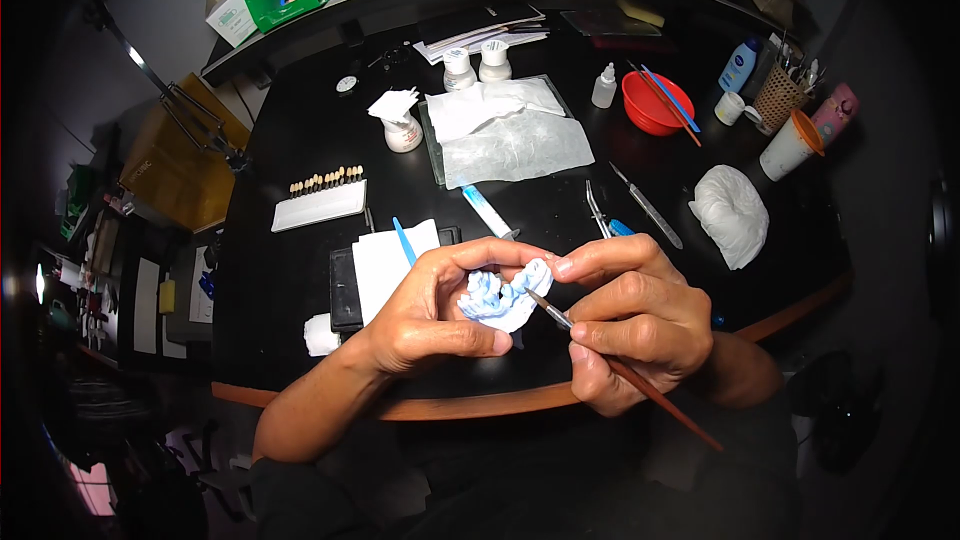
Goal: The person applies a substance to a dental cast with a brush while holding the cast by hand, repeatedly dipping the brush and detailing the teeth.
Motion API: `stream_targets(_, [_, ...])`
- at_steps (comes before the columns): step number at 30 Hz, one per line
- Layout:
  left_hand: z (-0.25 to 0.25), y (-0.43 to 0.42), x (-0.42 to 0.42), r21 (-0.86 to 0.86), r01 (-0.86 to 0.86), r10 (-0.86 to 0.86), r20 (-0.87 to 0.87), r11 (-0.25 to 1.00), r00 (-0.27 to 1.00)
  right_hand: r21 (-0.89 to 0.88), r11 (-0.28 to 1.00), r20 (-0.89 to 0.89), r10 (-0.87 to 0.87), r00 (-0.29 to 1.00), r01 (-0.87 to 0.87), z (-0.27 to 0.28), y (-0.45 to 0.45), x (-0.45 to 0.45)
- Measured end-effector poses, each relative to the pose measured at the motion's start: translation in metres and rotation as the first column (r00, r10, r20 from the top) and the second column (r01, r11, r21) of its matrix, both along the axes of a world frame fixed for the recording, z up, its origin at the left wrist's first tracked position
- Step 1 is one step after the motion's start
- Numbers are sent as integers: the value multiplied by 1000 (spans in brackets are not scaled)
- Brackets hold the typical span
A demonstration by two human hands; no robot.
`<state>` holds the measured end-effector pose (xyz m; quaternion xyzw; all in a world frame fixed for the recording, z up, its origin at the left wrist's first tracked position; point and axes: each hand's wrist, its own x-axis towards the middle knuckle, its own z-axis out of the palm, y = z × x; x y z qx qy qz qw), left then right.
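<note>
From my end I see the left hand [425, 310] gripping a white and pale-blue toothed cast [512, 318], thumb below and fingers curled round behind its upper edge. The cast is lifted above the near side of the black worktop [310, 140], tilted toward the camera. The right hand [645, 325] has its fingers closed on a slim brush [650, 393], pinched close to its metal collar, the reddish handle slanting down and away. Its index fingertip is at the cast's right edge; whether it bears on it, I cannot tell.

I judge the step in hand to be fine brush work: the tip appears to meet the cast near its inner curve, though I cannot make out what, if anything, is on the bristles. The next move, as I read it, calls for a steady left grip and a small, light wrist motion, well clear of the syringe [486, 210] lying just beyond the hands.
</note>
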<state>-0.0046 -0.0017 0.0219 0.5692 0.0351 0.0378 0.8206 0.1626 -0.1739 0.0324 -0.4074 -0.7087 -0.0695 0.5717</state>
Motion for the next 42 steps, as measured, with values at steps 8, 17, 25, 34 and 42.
stream_targets(8, [-5,0,1,-33,14,-13,41,999,999,12,1000,12,-22,1000,22,-1,0,-1])
stream_targets(17, [-3,0,1,-41,3,-2,42,999,999,6,1000,1,-25,1000,25,-3,0,-1])
stream_targets(25, [-4,1,1,-21,5,-4,40,1000,999,-7,1000,1,-17,1000,17,-1,0,0])
stream_targets(34, [-2,-2,0,199,-71,43,142,977,989,-29,1000,-50,7,999,-8,1,1,3])
stream_targets(42, [0,0,2,674,-319,116,329,666,937,-81,995,-71,54,996,-60,1,2,10])
